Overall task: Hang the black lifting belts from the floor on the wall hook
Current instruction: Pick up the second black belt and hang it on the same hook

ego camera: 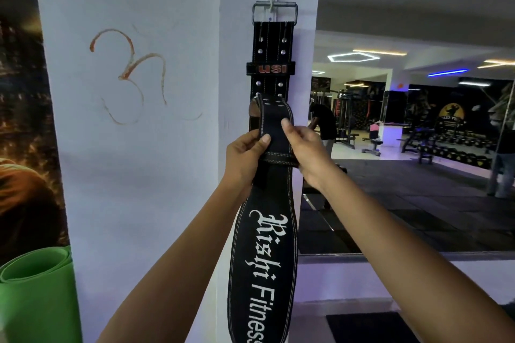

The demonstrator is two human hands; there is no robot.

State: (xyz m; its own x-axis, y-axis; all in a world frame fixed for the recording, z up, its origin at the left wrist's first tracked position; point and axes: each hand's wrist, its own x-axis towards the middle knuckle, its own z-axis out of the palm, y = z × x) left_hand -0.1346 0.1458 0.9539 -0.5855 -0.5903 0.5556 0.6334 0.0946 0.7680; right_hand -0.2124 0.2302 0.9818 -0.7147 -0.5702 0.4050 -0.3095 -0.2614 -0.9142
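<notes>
Below wall hook (271, 5), both hands grip belt (263, 259)

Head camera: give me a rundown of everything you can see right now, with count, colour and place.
Hanging belt: one, black with a red USI loop, on the white pillar, its metal buckle over the wall hook.
Held belt: one, black with white Rishi Fitness lettering, in front of the hanging belt, its top end folded over between the hands, not yet hooked.
Rolled mat: one, green, bottom left.
Poster: one, dark with orange tones, left edge.
Gym equipment: several pieces, dark, far right background.
Left hand: gripping the held belt.
Right hand: gripping the held belt.
</notes>
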